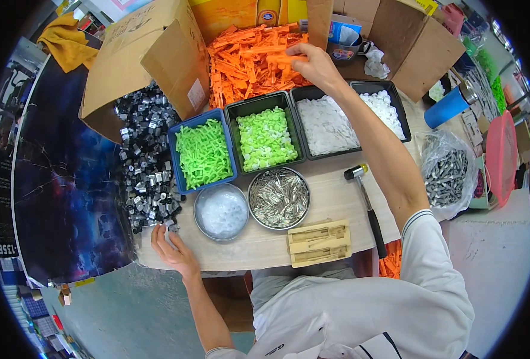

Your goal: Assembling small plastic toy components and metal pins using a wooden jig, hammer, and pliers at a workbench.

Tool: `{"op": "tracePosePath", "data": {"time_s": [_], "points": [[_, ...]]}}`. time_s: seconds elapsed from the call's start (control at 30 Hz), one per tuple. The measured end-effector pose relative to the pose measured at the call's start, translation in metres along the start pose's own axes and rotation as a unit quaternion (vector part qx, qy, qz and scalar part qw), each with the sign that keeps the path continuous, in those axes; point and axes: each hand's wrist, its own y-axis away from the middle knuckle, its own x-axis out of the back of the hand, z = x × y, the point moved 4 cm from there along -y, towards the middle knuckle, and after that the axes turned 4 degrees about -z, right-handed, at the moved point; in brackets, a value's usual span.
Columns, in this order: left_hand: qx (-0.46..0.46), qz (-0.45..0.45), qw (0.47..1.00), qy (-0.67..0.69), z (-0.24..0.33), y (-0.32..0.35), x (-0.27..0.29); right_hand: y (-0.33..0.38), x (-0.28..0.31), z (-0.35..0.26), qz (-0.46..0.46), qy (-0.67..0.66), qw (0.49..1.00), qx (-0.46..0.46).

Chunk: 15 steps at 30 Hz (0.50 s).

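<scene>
Head view: R hand (314,64) was stretched far fwd over the trays, fingers pinched on an orange plastic piece (290,59) at the near edge of the orange parts heap (250,60). L hand (172,248) lay at the table's near-left corner, fingers loosely spread, tips touching the black-and-silver parts pile (148,161); couldn't tell if it gripped one.

Betw. the hands: blue tray of green cross pieces (203,153), black tray of pale green caps (266,137), two black trays of white parts (326,125), a round tin of clear bits (220,211), a round tin of metal clips (278,197). Wooden jig (319,242) sat near the body, hammer (367,206) just R of it.

Risks, as I judged: the R forearm hung low over the white trays, so a careless pull back could clip a rim and scatter parts. Orange pieces looked tangled, so extras might drag out w/ the pinched one. The black pile sat close to the table edge; a nudge from the L hand could send pieces to the floor.
</scene>
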Motion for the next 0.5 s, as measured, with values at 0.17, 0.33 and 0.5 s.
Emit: {"op": "tracePosePath", "data": {"time_s": [0.17, 0.33, 0.5], "points": [[-0.010, 0.052, 0.999, 0.013, 0.010, -0.005, 0.005, 0.024, 0.015, -0.007, 0.020, -0.054, 0.998, -0.006], [-0.090, 0.017, 0.969, 0.229, 0.110, -0.022, -0.005, 0.028, 0.039, -0.034, 0.074, -0.150, 0.986, 0.015], [-0.098, -0.077, 0.935, 0.331, 0.172, -0.022, -0.010, -0.003, 0.057, -0.055, -0.007, 0.151, 0.987, 0.047]]}}
